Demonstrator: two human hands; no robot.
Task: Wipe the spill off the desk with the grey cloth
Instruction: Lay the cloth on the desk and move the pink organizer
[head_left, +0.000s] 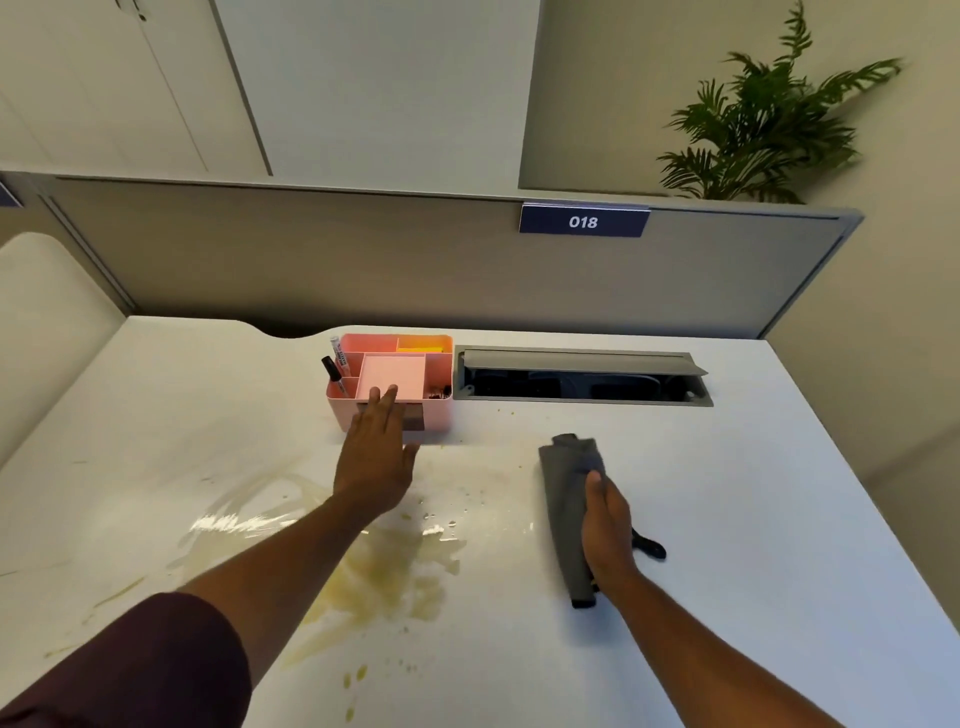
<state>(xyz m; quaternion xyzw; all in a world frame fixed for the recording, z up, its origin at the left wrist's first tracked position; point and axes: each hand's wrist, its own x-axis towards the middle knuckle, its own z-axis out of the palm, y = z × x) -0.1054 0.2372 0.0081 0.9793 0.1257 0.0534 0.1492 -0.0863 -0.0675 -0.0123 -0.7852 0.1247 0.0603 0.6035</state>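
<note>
A yellowish spill (384, 577) spreads over the middle-left of the white desk (753, 519), with streaks and wet glints running toward the left. My right hand (608, 535) is closed on the bunched grey cloth (563, 493), held to the right of the spill; whether the cloth touches the desk I cannot tell. My left hand (376, 457) reaches forward with flat, spread fingers against the front of the pink desk organiser (415, 374), just beyond the spill.
The organiser holds markers (336, 364) and a pink note pad. An open grey cable hatch (582, 376) is set into the desk behind the cloth. A small black object (649, 546) lies by my right hand. A partition with a "018" sign (583, 222) backs the desk.
</note>
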